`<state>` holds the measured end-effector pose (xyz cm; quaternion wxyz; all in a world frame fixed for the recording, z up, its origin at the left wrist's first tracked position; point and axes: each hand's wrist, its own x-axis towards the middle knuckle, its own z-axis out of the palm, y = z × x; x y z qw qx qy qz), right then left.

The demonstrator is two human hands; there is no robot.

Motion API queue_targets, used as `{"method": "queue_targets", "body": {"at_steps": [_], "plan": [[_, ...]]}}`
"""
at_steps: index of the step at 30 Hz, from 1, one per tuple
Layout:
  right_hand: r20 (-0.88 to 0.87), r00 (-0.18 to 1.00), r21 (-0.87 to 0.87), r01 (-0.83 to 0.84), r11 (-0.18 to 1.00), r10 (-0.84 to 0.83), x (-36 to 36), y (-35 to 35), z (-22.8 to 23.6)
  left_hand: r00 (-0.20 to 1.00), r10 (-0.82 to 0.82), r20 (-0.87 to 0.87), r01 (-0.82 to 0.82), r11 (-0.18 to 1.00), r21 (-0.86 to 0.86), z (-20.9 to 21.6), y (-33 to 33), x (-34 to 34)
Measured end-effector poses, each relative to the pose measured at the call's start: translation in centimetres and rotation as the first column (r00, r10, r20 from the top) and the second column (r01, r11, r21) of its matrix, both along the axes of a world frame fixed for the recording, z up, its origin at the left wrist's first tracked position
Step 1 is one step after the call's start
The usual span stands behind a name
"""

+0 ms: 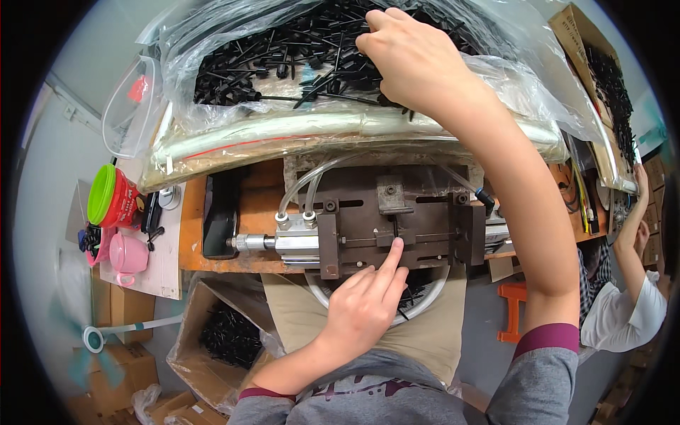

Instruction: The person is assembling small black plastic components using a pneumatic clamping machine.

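My left hand (361,308) rests at the front of a dark metal jig (368,185). Its index finger is stretched out, the tip touching a small black piece (395,228) at the jig's middle. Nothing shows in its grasp. Beyond the jig, my right hand (414,60) reaches over a heap of black plastic parts with thin stems (283,67), lying in clear plastic sheeting (496,74). Its fingers are curled down into the heap; the fingertips, and whatever they hold, are hidden. A silver air cylinder (297,246) with clear hoses (319,173) is mounted at the jig's left.
At left stand a red tub with a green rim (117,198) and a pink cup (129,253). A black tray (221,212) lies beside the jig. Below the bench edge, a carton (188,347) holds more black parts. Another person's arm (630,230) reaches to a box (577,32) at far right.
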<state>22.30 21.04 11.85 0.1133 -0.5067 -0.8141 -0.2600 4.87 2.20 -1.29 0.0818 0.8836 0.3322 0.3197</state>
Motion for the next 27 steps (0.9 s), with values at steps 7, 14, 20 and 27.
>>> {"method": "queue_targets", "body": {"at_steps": [7, 14, 20, 27], "plan": [[0.010, 1.000, 0.047, 0.009, 0.999, -0.010, 1.7, 0.4, 0.0, 1.000, 0.003, -0.023, -0.004, 0.999, -0.038, 0.3, 0.5, 0.0], [0.011, 1.000, -0.072, 0.017, 0.997, -0.016, 3.6, -1.2, 1.4, 1.000, 0.009, -0.027, -0.010, 0.999, -0.042, 0.2, 0.3, -0.1], [0.009, 0.994, -0.021, -0.106, 0.994, 0.106, 6.9, -1.6, 2.9, 0.999, -0.040, -0.008, 0.040, 0.999, 0.001, -0.5, 0.6, -0.2], [-0.021, 0.998, -0.066, -0.057, 0.996, 0.056, 9.4, -2.8, 4.5, 0.999, -0.019, -0.051, 0.018, 1.000, -0.008, -0.2, 0.6, -0.3]]}}
